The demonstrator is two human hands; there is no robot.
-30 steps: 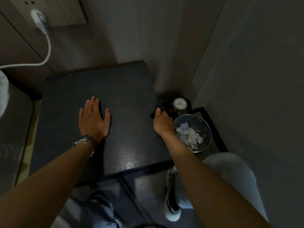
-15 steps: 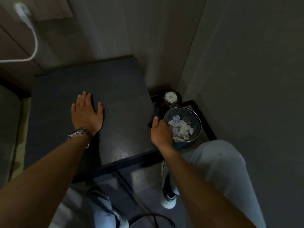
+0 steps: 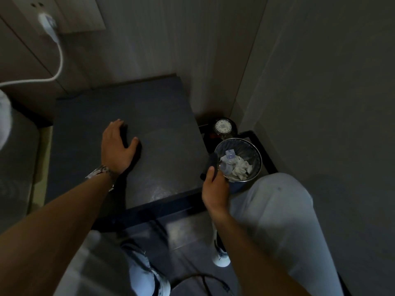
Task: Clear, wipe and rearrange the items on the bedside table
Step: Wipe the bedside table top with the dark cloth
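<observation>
The dark bedside table (image 3: 162, 116) has a bare top. My left hand (image 3: 116, 146), with a watch on the wrist, rests palm down on the middle of the top. Off the table's right edge, my right hand (image 3: 214, 184) grips a dark cloth (image 3: 210, 164), which is hard to make out in the dim light. This hand hovers at the near-left rim of a round metal waste bin (image 3: 257, 167).
The bin holds crumpled white paper and a clear plastic item. Behind it a dark kettle (image 3: 223, 126) stands on a low black frame (image 3: 264, 150) in the wall corner. A white plug and cable (image 3: 50, 25) hang at the upper left. My knees and a shoe are below.
My right hand has drawn back toward me along the table's right edge, from beside the kettle to the bin's near rim, with the dark cloth in it. The left hand stays on the top.
</observation>
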